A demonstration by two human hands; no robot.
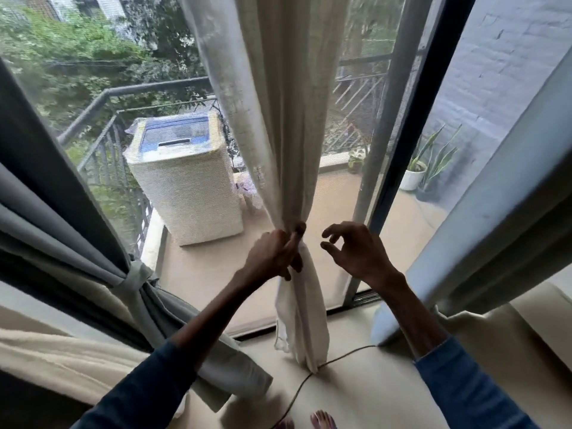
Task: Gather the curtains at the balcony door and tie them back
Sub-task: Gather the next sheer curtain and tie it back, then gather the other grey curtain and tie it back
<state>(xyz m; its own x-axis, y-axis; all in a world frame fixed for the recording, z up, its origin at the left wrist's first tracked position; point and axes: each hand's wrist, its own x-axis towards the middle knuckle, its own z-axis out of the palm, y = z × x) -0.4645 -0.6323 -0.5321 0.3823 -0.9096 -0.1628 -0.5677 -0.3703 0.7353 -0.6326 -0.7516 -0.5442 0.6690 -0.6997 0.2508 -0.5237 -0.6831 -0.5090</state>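
Observation:
A cream sheer curtain (278, 103) hangs in the middle of the balcony door, gathered into a narrow bunch. My left hand (274, 253) grips that bunch at about waist height, thumb wrapped round the fabric. My right hand (356, 249) hovers just right of the bunch with fingers loosely curved, holding nothing. At the left a grey curtain (55, 193) is tied back with a grey band (136, 278). Another grey curtain (501, 196) hangs loose at the right.
A thin cord (312, 373) lies on the floor by the sheer's hem. My bare toes (322, 419) show at the bottom edge. Beyond the glass stand a covered washing machine (185, 181), the balcony railing (102, 144) and potted plants (424, 168). The dark door frame (411, 119) runs right of the sheer.

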